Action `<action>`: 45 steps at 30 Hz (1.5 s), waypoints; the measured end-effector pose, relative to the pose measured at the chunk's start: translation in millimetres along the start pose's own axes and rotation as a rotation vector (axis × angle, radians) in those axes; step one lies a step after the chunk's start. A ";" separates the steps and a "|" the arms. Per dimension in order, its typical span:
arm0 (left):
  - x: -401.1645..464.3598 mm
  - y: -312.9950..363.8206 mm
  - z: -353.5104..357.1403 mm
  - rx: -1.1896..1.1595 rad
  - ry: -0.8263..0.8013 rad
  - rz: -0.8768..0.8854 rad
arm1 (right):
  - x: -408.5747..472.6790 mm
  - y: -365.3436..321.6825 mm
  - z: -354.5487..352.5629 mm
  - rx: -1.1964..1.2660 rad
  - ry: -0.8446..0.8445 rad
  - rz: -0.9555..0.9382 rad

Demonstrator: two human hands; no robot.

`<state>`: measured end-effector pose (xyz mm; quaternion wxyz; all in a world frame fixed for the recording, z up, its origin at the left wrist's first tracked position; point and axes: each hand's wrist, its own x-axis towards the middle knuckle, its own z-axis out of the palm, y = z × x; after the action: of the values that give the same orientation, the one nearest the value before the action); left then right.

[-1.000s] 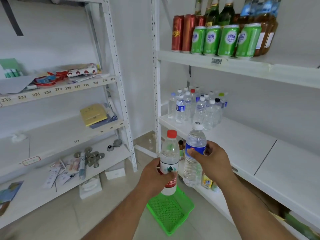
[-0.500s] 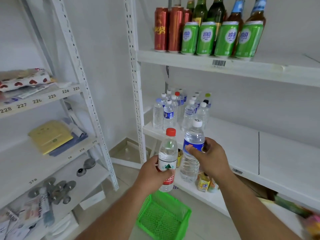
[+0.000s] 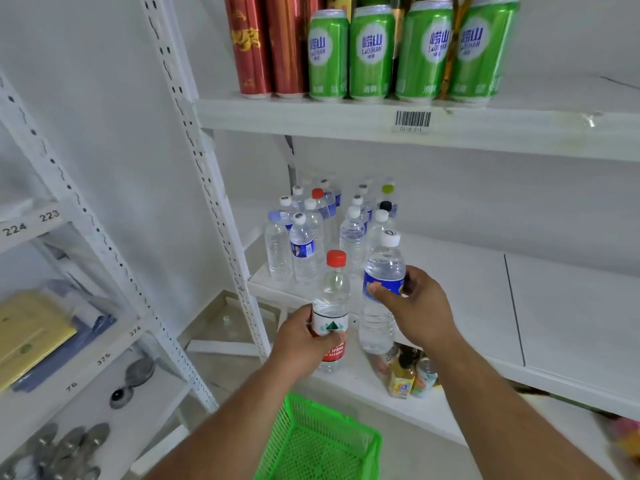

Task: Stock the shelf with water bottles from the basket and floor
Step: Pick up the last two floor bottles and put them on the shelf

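Observation:
My left hand (image 3: 301,344) grips a red-capped water bottle (image 3: 331,299) with a white and red label, held upright in front of the middle shelf (image 3: 467,299). My right hand (image 3: 420,306) grips a white-capped bottle with a blue label (image 3: 382,271), also upright, just right of the first. Both bottles hang at the shelf's front edge. Several water bottles (image 3: 311,237) stand grouped at the shelf's back left corner. The green basket (image 3: 322,441) sits on the floor below my arms and looks empty.
Green cans (image 3: 370,53) and red cans (image 3: 263,46) line the upper shelf. Small drink bottles (image 3: 403,375) stand on the lower shelf. A white perforated upright (image 3: 207,188) divides this unit from the left rack with yellow packets (image 3: 27,334) and metal discs.
I have moved closer to the shelf; both held bottles now sit higher and nearer the middle shelf's front edge. The view has swung right, away from the left rack.

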<state>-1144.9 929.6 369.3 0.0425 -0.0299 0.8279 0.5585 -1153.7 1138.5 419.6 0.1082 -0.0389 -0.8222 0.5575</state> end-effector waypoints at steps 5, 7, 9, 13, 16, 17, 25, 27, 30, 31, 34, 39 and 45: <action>39.1 5.0 7.3 0.009 -0.061 0.002 | 27.2 1.7 1.6 -0.003 0.038 0.043; 53.5 4.9 8.3 0.005 -0.067 0.007 | 36.8 4.1 5.1 -0.011 0.063 0.061; 68.0 4.0 7.1 0.009 -0.090 0.032 | 43.8 5.4 10.2 -0.016 0.094 0.079; 97.7 -5.2 0.0 0.014 -0.161 0.058 | 51.9 7.0 24.0 -0.016 0.159 0.093; 120.9 -13.7 -6.6 0.026 -0.201 0.092 | 54.5 4.2 36.5 -0.025 0.213 0.110; 128.1 -16.1 -8.7 0.026 -0.218 0.106 | 55.3 3.1 40.7 -0.032 0.226 0.114; 168.9 -23.3 -10.7 0.007 -0.314 0.153 | 66.3 4.4 66.8 -0.051 0.301 0.125; 179.1 -23.1 -7.2 0.009 -0.318 0.146 | 74.1 8.9 69.7 -0.057 0.302 0.126; 191.9 -22.8 -0.3 0.007 -0.315 0.141 | 86.9 18.4 74.3 -0.049 0.296 0.116; 195.9 -23.5 2.3 0.008 -0.313 0.134 | 91.2 23.1 76.0 -0.043 0.296 0.117; 207.3 -26.9 9.9 0.010 -0.309 0.118 | 101.9 36.8 81.8 -0.011 0.308 0.130; 225.7 -37.3 19.1 0.003 -0.311 0.099 | 116.8 56.2 87.5 0.012 0.291 0.143; 235.6 -38.9 21.8 -0.008 -0.336 0.105 | 127.5 68.6 93.7 0.032 0.283 0.161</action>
<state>-1374.6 934.8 300.8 0.1509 0.1068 0.8073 0.5604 -1302.5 1102.7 340.0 0.1787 -0.1810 -0.7840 0.5662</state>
